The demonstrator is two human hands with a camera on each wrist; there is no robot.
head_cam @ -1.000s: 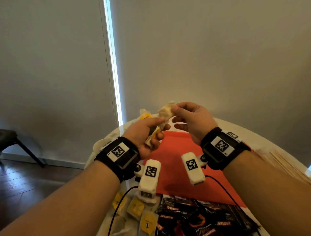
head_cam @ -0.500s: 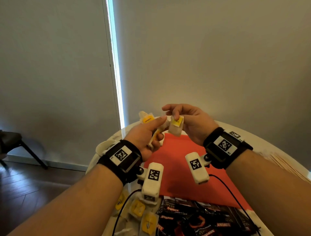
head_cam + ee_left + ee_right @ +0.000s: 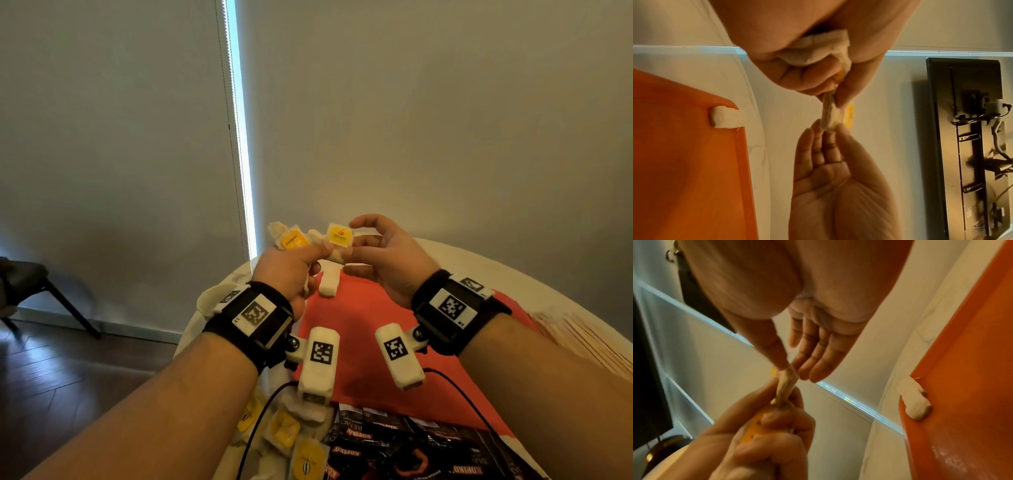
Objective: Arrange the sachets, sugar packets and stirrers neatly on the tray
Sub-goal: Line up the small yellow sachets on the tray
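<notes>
My left hand (image 3: 291, 267) grips a bundle of white tea-bag sachets, one with a yellow tag (image 3: 293, 240) sticking up. Its thumb and fingers curl round them in the left wrist view (image 3: 818, 73). My right hand (image 3: 387, 260) pinches one more sachet (image 3: 339, 236) between thumb and straight fingers, yellow tag facing up, against the left thumb. Both wrist views show that sachet (image 3: 830, 113) (image 3: 786, 382) held from both sides. The hands hover above the far left corner of the orange tray (image 3: 359, 325). One white sachet (image 3: 329, 286) lies at that corner (image 3: 726, 116) (image 3: 914, 400).
Loose yellow-tagged sachets (image 3: 284, 428) lie on the round white table (image 3: 513, 274) at the near left. Several black Kopiko sachets (image 3: 411, 452) overlap the tray's near edge. Wooden stirrers (image 3: 582, 342) lie at the right. A dark chair (image 3: 27, 284) stands on the floor, left.
My right hand has turned its sachet so the yellow tag faces up and brought it against the bundle at the left thumb. Both hands have stayed over the tray's far corner.
</notes>
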